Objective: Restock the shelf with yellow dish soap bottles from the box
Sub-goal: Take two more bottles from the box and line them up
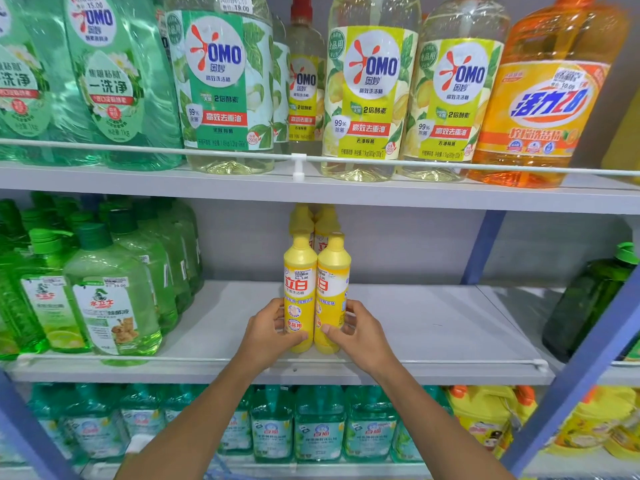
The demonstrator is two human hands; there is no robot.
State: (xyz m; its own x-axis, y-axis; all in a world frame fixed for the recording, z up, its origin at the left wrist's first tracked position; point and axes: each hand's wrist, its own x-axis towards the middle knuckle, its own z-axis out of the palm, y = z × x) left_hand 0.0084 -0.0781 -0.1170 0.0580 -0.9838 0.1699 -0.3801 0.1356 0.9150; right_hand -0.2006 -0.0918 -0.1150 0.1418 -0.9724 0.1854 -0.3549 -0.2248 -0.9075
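In the centre of the frame, two yellow dish soap bottles stand upright and touching each other at the front of the middle shelf (433, 327), just behind its white wire rail (450, 361). The left hand (268, 327) grips the left yellow bottle (299, 289) low on its body, with the thumb across the label and the fingers curled round the outer side. The right hand (360, 334) holds the right yellow bottle (333, 282) the same way, with its thumb on the front and its fingers wrapped behind. Directly behind this pair, two more yellow bottles (313, 221) stand further back on the same shelf, with only their upper parts showing.

At the left of the middle shelf, green detergent bottles (110, 299) stand in rows. At its far right there is a dark green bottle (588, 299). The upper shelf carries large OMO bottles (370, 91) and an orange bottle (543, 109) at the upper right. Teal bottles (318, 427) line the lower shelf at the bottom of the frame.
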